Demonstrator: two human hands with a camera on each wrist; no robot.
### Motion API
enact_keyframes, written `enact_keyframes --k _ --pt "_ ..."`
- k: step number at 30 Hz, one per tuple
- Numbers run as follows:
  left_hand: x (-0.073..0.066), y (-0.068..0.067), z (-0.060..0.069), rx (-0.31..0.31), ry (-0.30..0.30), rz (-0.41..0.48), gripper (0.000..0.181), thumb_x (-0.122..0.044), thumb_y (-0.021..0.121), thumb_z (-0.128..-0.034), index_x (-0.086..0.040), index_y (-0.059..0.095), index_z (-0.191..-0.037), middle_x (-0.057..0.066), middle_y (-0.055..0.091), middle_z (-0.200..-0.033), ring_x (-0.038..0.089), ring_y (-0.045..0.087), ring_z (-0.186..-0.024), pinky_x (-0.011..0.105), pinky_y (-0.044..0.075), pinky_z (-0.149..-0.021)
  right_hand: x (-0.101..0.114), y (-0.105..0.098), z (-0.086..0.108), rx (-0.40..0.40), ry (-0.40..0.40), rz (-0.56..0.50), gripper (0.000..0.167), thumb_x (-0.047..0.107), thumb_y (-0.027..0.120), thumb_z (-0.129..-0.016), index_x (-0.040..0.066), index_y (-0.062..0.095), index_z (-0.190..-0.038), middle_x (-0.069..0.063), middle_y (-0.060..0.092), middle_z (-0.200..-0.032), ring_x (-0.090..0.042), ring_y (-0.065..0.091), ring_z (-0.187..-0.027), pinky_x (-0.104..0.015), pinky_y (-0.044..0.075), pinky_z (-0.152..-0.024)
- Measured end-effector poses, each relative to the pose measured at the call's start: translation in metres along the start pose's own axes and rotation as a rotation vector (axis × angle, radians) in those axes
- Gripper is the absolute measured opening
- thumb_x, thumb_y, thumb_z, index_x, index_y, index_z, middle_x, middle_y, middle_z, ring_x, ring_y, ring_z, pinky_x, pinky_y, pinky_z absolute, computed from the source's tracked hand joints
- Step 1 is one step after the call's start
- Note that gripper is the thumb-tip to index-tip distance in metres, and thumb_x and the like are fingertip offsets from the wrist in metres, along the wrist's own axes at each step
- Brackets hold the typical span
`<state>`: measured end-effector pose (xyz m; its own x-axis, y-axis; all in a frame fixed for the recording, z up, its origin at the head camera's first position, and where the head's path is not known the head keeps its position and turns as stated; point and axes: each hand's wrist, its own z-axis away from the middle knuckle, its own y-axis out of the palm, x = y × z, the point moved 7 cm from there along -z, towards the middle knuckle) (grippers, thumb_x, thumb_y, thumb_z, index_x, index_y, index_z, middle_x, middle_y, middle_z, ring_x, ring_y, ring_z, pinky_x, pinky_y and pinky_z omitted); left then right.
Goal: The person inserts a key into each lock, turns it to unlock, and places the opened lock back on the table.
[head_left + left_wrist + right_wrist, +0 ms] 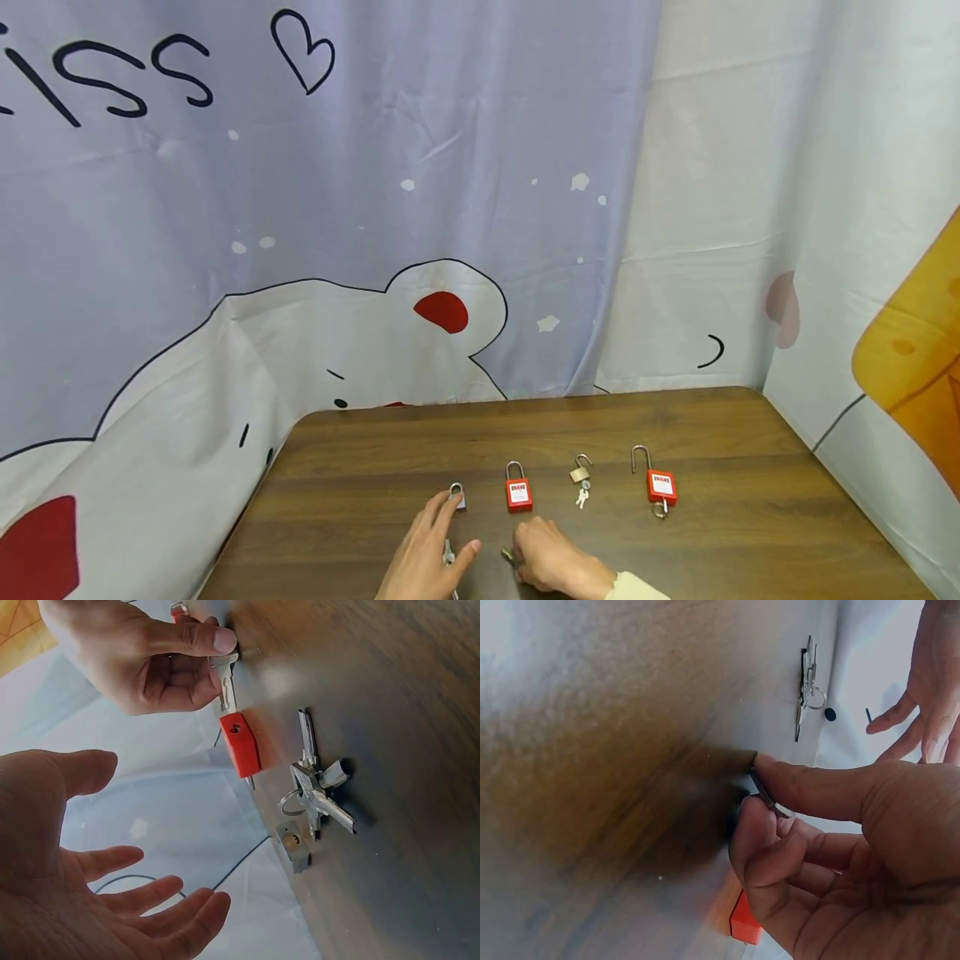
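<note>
My right hand pinches a metal key between thumb and curled fingers, low over the table. In the left wrist view the key's blade points towards the keyhole side of a red padlock, apart from it as far as I can tell. That red padlock has its shackle closed. My left hand hovers with fingers spread, holding nothing. Near it lie a bunch of silver keys on a ring and a small silver padlock, which the fingers partly cover in the head view.
Further right on the wooden table lie a small brass padlock with its shackle open, two small keys beside it, and another red padlock, shackle open, with a key and ring at its base. A printed curtain hangs behind.
</note>
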<state>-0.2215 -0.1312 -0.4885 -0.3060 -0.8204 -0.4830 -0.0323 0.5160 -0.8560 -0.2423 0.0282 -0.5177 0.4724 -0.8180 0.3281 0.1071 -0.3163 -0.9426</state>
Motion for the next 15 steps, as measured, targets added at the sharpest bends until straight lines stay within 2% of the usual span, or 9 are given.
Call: enact_keyframes --k 7,15 --pt "-0.002 -0.003 0.001 0.005 0.013 -0.006 0.068 -0.052 0.062 -0.0916 -0.013 0.044 -0.145 0.014 0.046 -0.144 0.039 0.054 -0.123 0.056 0.052 -0.085 -0.002 -0.002 0.003 -0.023 -0.001 -0.068 0.034 0.009 0.084 -0.065 0.019 0.053 -0.055 0.01 0.046 -0.055 -0.008 0.041 -0.051 -0.023 0.035 -0.048" --pt "-0.006 -0.009 0.0 -0.044 0.014 -0.029 0.065 -0.045 0.067 -0.0902 -0.014 0.046 -0.143 0.013 0.049 -0.143 0.036 0.054 -0.123 0.055 0.052 -0.086 -0.001 -0.029 0.005 -0.113 -0.046 -0.081 0.024 0.01 0.083 -0.065 0.019 0.061 -0.061 0.013 0.053 -0.055 -0.004 0.043 -0.052 -0.022 0.037 -0.05"
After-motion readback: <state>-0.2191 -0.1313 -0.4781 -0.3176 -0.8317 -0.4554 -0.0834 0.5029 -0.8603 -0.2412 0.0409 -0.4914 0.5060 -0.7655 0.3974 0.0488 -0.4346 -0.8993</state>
